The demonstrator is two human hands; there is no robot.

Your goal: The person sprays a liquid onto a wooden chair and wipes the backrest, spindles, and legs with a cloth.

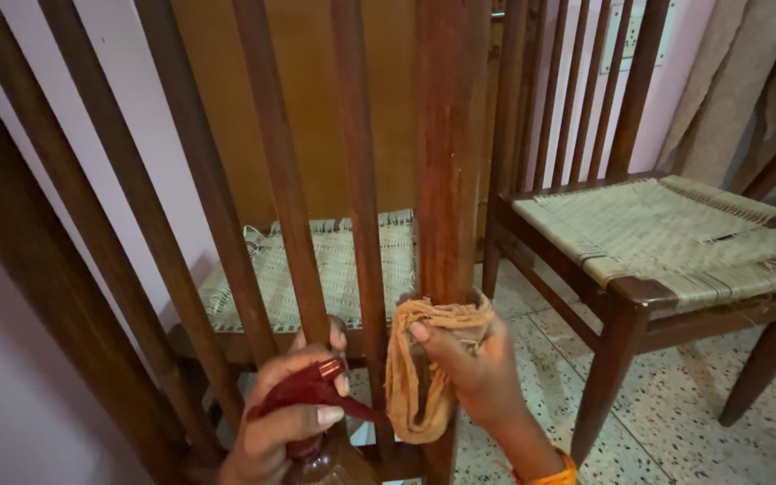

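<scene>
A dark wooden chair with a slatted back [359, 162] fills the near view. Its thick right post [449, 144] runs from top to bottom. My right hand [473, 373] presses a bunched tan cloth [419, 382] against the lower part of that post. My left hand [285, 418] grips a bottle with a dark red spray head [307, 395], held low beside the slats, nozzle toward the cloth. Only the bottle's top shows above the frame's bottom edge.
The chair's woven cane seat [316, 269] shows behind the slats. A second wooden chair with a frayed cane seat [675, 233] stands to the right on a speckled tile floor [675, 422]. A pale pink wall [11, 395] is at left.
</scene>
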